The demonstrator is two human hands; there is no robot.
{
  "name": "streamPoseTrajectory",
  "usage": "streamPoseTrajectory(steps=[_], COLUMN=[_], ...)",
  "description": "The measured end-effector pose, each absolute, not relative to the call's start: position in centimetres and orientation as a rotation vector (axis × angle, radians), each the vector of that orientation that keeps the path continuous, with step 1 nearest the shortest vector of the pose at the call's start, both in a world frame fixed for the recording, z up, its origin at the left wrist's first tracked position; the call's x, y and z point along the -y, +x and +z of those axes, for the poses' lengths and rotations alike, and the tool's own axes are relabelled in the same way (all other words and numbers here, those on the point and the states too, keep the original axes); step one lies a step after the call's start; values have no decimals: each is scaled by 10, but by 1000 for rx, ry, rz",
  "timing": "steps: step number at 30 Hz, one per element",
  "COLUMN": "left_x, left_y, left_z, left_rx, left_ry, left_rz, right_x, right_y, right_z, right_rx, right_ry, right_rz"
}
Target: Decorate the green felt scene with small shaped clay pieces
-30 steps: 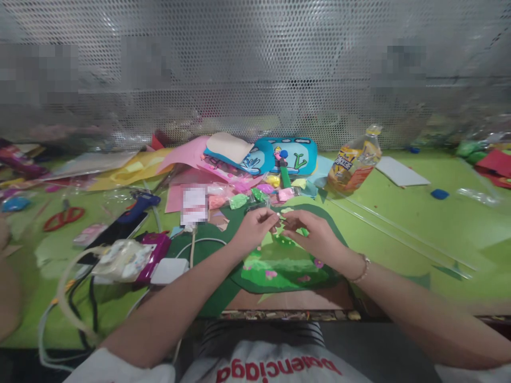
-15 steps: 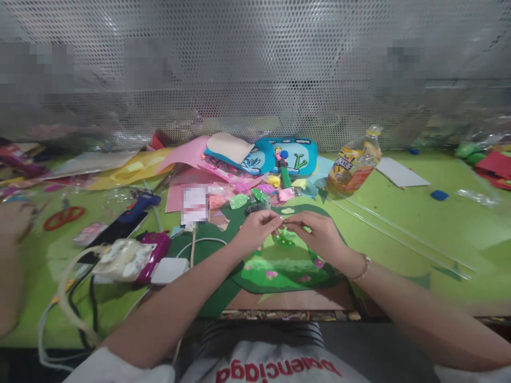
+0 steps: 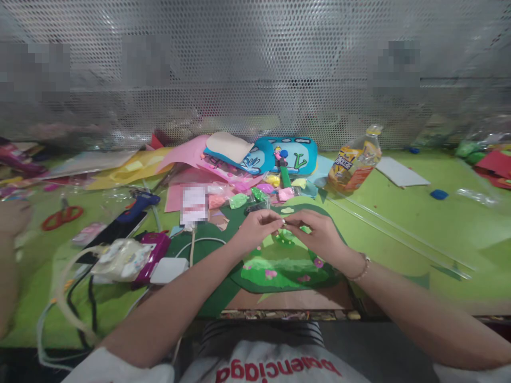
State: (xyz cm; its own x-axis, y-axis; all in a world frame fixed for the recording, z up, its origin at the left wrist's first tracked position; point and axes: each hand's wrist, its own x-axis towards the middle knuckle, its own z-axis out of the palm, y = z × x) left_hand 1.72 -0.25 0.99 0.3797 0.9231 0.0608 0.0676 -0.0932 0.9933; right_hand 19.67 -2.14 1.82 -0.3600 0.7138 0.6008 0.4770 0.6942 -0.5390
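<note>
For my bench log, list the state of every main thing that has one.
Left hand: fingertips pinched on a tiny pale piece
Right hand: fingertips at that piece, grip unclear
Craft board: lying flat, decorated with flowers
Bottle: standing, fill level unclear
Scissors: lying down, open or shut unclear
Glue gun: lying down
Pink sheet: curved
Clear rods: lying flat

Dim, slightly soft, stretched edges
</note>
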Motion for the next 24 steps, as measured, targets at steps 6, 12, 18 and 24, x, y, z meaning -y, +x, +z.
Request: streamPoseTrajectory(steps=[6, 12, 18, 24], left_x=[2, 3, 3, 4], left_y=[17, 18, 17, 18], left_z=[9, 12, 12, 12], left_rx=[-939, -925, -931, -939], left_ry=[1450, 1425, 1428, 1419], left_rz=[918, 899, 851, 844], right_x=[21, 21, 20, 18], right_y=[198, 199, 201, 201], right_z=[18, 17, 16, 15], right_rx=[2049, 2050, 2051, 2037], right_ry=[-890, -895, -903, -885], right_rz=[316, 323, 372, 374])
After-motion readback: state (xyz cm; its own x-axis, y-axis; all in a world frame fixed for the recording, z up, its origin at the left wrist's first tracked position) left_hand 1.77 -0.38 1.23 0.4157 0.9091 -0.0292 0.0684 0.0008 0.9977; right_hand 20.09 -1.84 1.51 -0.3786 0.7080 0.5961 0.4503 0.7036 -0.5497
